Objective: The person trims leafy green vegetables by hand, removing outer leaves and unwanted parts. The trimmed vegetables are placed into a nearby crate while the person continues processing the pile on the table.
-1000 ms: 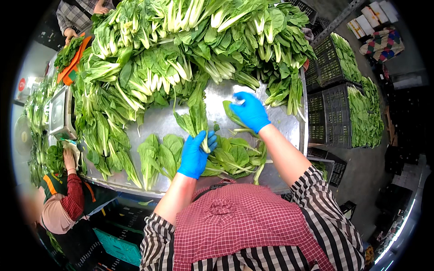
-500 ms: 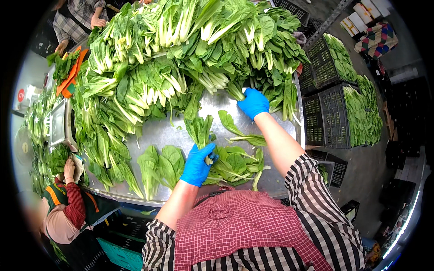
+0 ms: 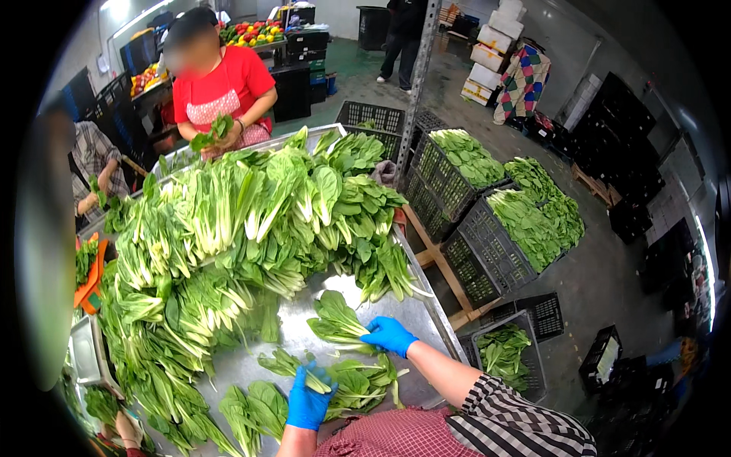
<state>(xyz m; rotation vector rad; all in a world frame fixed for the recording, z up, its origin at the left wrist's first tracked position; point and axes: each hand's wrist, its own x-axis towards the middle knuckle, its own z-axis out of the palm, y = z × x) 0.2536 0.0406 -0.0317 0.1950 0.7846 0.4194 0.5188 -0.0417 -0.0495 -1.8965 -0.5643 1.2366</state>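
Both my hands wear blue gloves over a steel table (image 3: 426,320). My left hand (image 3: 307,400) is closed on a green leafy bunch (image 3: 285,364) near the front edge. My right hand (image 3: 390,335) grips the stems of another leafy green bunch (image 3: 335,320) lying on the steel. A small heap of trimmed greens (image 3: 362,381) lies between my hands. A large pile of white-stemmed leafy greens (image 3: 244,221) covers the far and left parts of the table.
A person in a red shirt (image 3: 221,84) stands across the table holding greens. Another person in a plaid shirt (image 3: 95,164) works at the left. Black crates of greens (image 3: 502,221) stand on the floor at the right. A scale (image 3: 84,354) sits at the left.
The view has tilted up from the table toward the room. My right hand has come back from the big pile to a bunch on the steel. My left hand stays low by the front edge.
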